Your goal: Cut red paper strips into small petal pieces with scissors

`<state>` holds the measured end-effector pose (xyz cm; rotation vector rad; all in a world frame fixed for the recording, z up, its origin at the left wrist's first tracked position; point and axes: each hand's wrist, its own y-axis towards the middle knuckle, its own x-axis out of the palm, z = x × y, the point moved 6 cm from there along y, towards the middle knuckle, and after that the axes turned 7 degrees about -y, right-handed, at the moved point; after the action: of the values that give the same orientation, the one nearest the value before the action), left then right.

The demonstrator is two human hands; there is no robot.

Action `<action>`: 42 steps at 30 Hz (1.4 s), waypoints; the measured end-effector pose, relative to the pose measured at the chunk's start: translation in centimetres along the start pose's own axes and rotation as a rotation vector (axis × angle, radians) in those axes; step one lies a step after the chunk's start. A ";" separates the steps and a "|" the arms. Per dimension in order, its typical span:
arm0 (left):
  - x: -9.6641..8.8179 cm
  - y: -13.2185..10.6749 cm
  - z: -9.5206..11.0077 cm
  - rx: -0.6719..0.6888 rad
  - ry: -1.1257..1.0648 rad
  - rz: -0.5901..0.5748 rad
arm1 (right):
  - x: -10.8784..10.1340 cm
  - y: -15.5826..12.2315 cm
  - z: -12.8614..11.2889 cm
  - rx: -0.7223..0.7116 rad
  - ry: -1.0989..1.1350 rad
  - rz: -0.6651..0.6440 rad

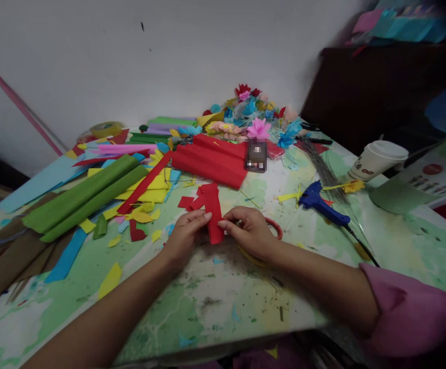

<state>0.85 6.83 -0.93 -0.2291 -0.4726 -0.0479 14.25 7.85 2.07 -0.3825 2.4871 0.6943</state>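
A folded strip of red crepe paper (211, 210) lies on the table in front of me. My left hand (184, 236) pinches its lower left edge with thumb and fingers closed. My right hand (248, 230) pinches the lower right edge the same way. Red-handled scissors (277, 228) lie just behind my right hand, partly hidden by it.
A table with a green patterned cover (207, 297) holds rolls of green (84, 195), red (211, 159), yellow and blue paper, paper flowers (257, 128) at the back, a blue glue gun (321, 202), thin wires (323, 169), a white lidded cup (377, 159) and scattered scraps.
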 end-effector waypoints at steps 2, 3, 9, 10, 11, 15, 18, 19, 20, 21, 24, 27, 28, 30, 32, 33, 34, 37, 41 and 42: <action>-0.1 0.1 0.2 0.015 -0.041 0.021 | -0.5 -0.1 -0.5 -0.078 -0.034 0.058; -0.2 0.1 0.2 0.021 -0.047 0.025 | -0.8 -0.2 -0.9 -0.136 -0.051 0.089; -0.4 0.3 0.6 0.076 -0.036 0.040 | -0.9 -0.9 -2.6 -0.493 -0.136 0.111; -0.4 0.3 0.6 0.084 -0.034 0.047 | -0.7 -0.9 -2.6 -0.512 -0.154 0.096; -0.5 0.3 0.6 0.091 -0.031 0.052 | -0.5 -0.9 -2.5 -0.517 -0.171 0.081; -0.3 0.4 0.5 0.097 -0.015 0.027 | 0.0 -0.7 -2.1 -0.481 -0.209 0.046; 0.0 0.4 0.4 0.076 0.036 -0.021 | 0.0 -0.6 -2.0 -0.444 -0.206 0.030; 0.1 0.4 0.4 0.066 0.062 -0.044 | 0.0 -0.5 -1.9 -0.417 -0.195 0.024; 0.3 0.3 0.3 0.056 0.087 -0.065 | 0.0 -0.4 -1.7 -0.383 -0.180 0.019; 0.4 0.3 0.3 0.047 0.111 -0.084 | 0.0 -0.3 -1.5 -0.342 -0.163 0.016; 0.5 0.1 0.1 0.026 0.176 -0.096 | 0.1 -0.1 -0.8 -0.232 -0.133 0.003; 0.5 0.1 0.0 0.017 0.229 -0.092 | 0.4 0.0 -0.3 -0.170 -0.140 -0.022; 0.5 0.2 0.0 0.015 0.241 -0.097 | 0.5 0.0 -0.2 -0.158 -0.144 -0.029; 0.6 0.2 -0.1 0.008 0.253 -0.112 | 0.6 0.1 -0.1 -0.140 -0.149 -0.037; 0.6 0.2 -0.1 0.003 0.254 -0.121 | 0.6 0.1 0.0 -0.126 -0.153 -0.046; 0.7 0.2 -0.1 0.003 0.250 -0.125 | 0.7 0.1 0.0 -0.118 -0.154 -0.050; 0.7 0.2 -0.1 0.003 0.240 -0.128 | 0.7 0.1 0.0 -0.109 -0.153 -0.052; 0.7 0.1 -0.2 -0.004 0.193 -0.149 | 0.6 0.0 0.2 -0.080 -0.130 -0.050; 0.5 0.2 -0.3 -0.009 0.141 -0.180 | 0.5 0.1 0.2 -0.049 -0.101 -0.032; 0.5 0.2 -0.3 -0.011 0.136 -0.183 | 0.5 0.1 0.3 -0.029 -0.089 -0.030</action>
<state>1.45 6.97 -1.06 -0.1911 -0.3565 -0.2432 13.92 8.03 1.66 -0.3907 2.3855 0.7208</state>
